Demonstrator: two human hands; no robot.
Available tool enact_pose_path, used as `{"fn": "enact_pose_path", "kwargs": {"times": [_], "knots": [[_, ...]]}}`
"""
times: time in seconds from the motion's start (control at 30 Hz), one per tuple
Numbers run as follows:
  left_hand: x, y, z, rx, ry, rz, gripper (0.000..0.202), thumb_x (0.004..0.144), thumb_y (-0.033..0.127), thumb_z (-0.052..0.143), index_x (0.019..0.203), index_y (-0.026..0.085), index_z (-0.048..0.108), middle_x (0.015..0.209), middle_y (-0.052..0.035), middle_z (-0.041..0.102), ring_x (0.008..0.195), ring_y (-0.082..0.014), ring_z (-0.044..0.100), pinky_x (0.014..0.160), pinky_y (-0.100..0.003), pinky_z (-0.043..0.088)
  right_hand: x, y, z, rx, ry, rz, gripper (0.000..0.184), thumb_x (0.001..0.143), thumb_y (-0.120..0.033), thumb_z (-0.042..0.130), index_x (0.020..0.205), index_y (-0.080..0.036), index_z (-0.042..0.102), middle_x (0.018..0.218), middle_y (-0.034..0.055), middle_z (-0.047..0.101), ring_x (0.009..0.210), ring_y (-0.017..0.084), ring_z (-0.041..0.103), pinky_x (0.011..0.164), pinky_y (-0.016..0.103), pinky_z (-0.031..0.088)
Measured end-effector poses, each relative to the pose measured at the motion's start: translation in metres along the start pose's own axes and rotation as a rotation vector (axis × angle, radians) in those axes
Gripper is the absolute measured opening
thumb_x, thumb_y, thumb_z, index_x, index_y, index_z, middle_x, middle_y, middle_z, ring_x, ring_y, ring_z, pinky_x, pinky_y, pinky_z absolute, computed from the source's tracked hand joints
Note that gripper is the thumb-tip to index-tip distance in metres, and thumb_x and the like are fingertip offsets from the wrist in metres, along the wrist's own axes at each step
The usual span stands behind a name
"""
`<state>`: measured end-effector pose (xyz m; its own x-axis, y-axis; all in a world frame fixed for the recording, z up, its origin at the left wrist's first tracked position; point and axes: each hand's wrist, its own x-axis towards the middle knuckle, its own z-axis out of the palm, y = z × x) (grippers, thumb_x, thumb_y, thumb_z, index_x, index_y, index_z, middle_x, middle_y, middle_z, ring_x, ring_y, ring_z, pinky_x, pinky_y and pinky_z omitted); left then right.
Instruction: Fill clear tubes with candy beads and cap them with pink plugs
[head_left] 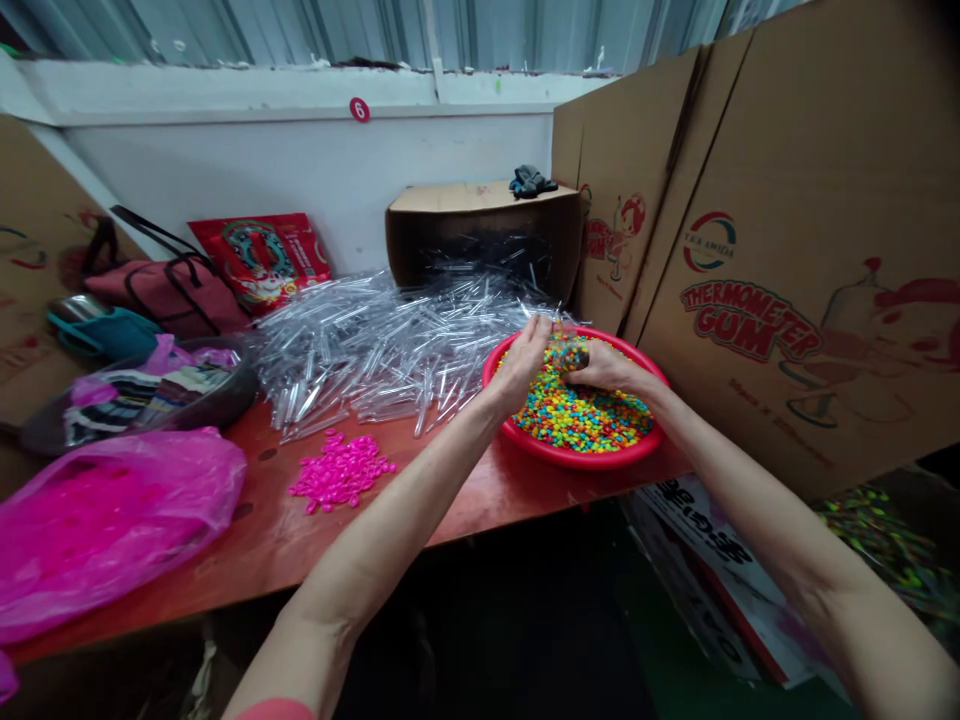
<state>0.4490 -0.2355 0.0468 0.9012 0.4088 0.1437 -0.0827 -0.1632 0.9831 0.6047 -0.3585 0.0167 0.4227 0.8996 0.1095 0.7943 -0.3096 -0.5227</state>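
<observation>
Candy beads (585,418), small, glossy and lentil-shaped, fill a round red plastic basin (577,461) in yellow, green, blue, orange and red, near the right end of the table (360,545). Both hands sit over the basin's far side: the left hand (521,365), fingers bunched, and the right hand (606,367), partly closed, pinch together at a clear tube (568,345) packed with beads; which hand bears its weight cannot be told. Beside the basin lies a heap of slim, transparent plastic tubes (367,350), and a small scatter of hot-pink beads (340,470) sits directly on the table's reddish surface.
</observation>
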Motion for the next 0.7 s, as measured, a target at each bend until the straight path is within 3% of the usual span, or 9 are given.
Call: {"fn": "enact_pose_path", "kwargs": {"times": [0.13, 0.27, 0.47, 0.7], "knots": [[-0.006, 0.010, -0.014, -0.070, 0.092, -0.028, 0.069, 0.100, 0.062, 0.045, 0.160, 0.032, 0.033, 0.172, -0.0060, 0.025, 0.157, -0.0320, 0.027, 0.123, -0.053, 0.031, -0.004, -0.005, -0.007, 0.563, 0.230, -0.096, 0.034, 0.073, -0.044, 0.080, 0.094, -0.018, 0.071, 0.091, 0.0025, 0.071, 0.082, 0.019, 0.063, 0.080, 0.033, 0.051], [-0.006, 0.001, -0.018, -0.034, 0.055, 0.090, 0.067, 0.099, 0.047, 0.056, 0.159, 0.026, 0.035, 0.162, -0.0139, 0.043, 0.149, -0.0320, 0.042, 0.121, -0.054, 0.034, -0.005, -0.015, -0.005, 0.735, 0.303, -0.107, 0.036, 0.067, -0.046, 0.088, 0.088, -0.021, 0.072, 0.093, 0.0026, 0.072, 0.088, 0.020, 0.064, 0.090, 0.037, 0.051], [0.007, -0.008, -0.015, 0.249, -0.082, 0.421, 0.051, 0.098, 0.028, 0.053, 0.150, 0.029, 0.051, 0.160, -0.0062, 0.047, 0.151, -0.0269, 0.038, 0.128, -0.052, 0.023, -0.004, -0.005, 0.016, 0.813, 0.216, -0.071, 0.036, 0.068, -0.045, 0.088, 0.092, -0.023, 0.073, 0.095, 0.0019, 0.073, 0.089, 0.020, 0.065, 0.091, 0.039, 0.051], [0.014, -0.023, -0.001, 0.334, -0.202, 0.404, 0.052, 0.094, 0.013, 0.045, 0.142, 0.028, 0.060, 0.157, -0.0044, 0.051, 0.152, -0.0229, 0.037, 0.129, -0.049, 0.022, -0.007, 0.001, 0.020, 0.627, 0.097, 0.001, 0.046, 0.073, -0.049, 0.081, 0.109, -0.023, 0.070, 0.107, 0.0052, 0.074, 0.102, 0.025, 0.065, 0.096, 0.042, 0.052]]}}
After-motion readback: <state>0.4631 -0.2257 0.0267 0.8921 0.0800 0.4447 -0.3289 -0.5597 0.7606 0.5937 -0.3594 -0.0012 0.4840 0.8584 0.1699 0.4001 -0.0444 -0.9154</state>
